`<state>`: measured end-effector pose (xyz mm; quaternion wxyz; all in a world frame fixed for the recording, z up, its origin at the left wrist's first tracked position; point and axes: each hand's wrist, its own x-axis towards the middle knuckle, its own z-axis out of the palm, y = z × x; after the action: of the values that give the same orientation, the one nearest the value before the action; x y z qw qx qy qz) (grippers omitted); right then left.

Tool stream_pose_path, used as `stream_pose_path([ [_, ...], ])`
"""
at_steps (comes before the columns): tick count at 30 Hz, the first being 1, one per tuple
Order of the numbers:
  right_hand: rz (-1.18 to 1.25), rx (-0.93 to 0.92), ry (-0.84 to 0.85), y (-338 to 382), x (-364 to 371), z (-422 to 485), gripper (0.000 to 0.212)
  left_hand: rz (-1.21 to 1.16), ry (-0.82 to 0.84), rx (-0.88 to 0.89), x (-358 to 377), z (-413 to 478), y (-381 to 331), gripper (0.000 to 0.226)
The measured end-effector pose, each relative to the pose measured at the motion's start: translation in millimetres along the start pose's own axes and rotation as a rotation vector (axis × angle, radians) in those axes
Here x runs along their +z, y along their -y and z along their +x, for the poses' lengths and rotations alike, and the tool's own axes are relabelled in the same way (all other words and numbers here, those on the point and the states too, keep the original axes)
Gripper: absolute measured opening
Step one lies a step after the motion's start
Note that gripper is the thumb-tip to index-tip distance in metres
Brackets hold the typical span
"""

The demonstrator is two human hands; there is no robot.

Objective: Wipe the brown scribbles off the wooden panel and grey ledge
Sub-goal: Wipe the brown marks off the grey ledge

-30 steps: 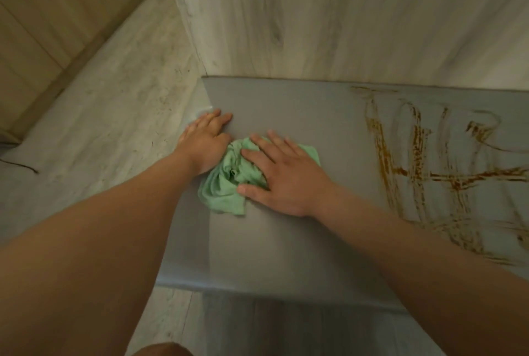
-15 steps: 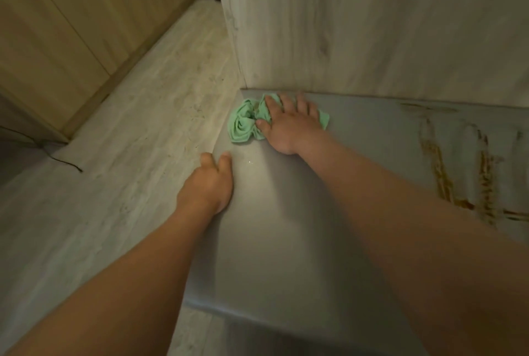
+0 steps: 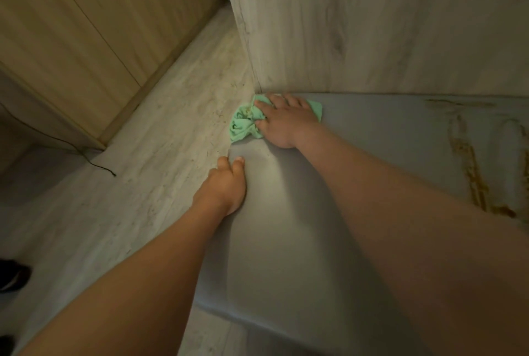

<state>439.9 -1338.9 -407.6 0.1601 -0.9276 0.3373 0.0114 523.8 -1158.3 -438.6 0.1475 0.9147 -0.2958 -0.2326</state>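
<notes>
A crumpled green cloth (image 3: 243, 123) lies at the far left corner of the grey ledge (image 3: 357, 183), where the ledge meets the pale wooden panel (image 3: 372, 26). My right hand (image 3: 283, 122) lies flat on top of the cloth with fingers spread, pressing it down. My left hand (image 3: 224, 186) rests on the ledge's left edge, nearer to me, holding nothing. Brown scribbles (image 3: 472, 172) streak the ledge at the right. The visible part of the panel shows no marks.
Light wood-look floor (image 3: 143, 169) lies to the left of the ledge. Beige cupboard doors (image 3: 86, 34) stand at the far left, with a thin dark cable (image 3: 94, 165) on the floor before them. A dark shoe (image 3: 13, 274) is at the lower left.
My right hand has slid the cloth from the ledge's middle left up into the far corner against the panel. My left hand moved nearer along the ledge's edge. The view swung left.
</notes>
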Motion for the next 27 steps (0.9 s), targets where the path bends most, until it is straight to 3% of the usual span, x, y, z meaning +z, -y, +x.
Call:
stream_pose_path([
  [3,0.021,-0.042,0.001,12,4,-20,0.063,-0.229,-0.007,-0.012,-8,-3,-3,0.065],
  [7,0.036,-0.05,0.003,16,12,-49,0.062,-0.89,0.138,-0.168,-34,-15,-3,0.051],
  [9,0.038,-0.067,0.02,22,17,-65,0.062,-0.941,0.108,-0.171,-45,-21,7,0.039],
  [13,0.056,-0.114,0.049,47,31,-104,0.061,-0.423,-0.115,0.107,-59,-43,33,0.038],
  [15,0.055,-0.16,0.039,62,37,-128,0.062,-0.219,-0.088,0.303,-68,-62,44,0.043],
  [19,0.061,-0.247,0.044,80,45,-166,0.063,0.104,-0.023,0.528,-70,-87,68,0.045],
  [22,0.079,-0.287,0.075,79,46,-183,0.061,0.164,-0.008,0.529,-72,-104,74,0.034],
  [27,0.08,-0.412,0.11,77,50,-210,0.055,0.401,0.274,0.501,-93,-126,66,0.021],
])
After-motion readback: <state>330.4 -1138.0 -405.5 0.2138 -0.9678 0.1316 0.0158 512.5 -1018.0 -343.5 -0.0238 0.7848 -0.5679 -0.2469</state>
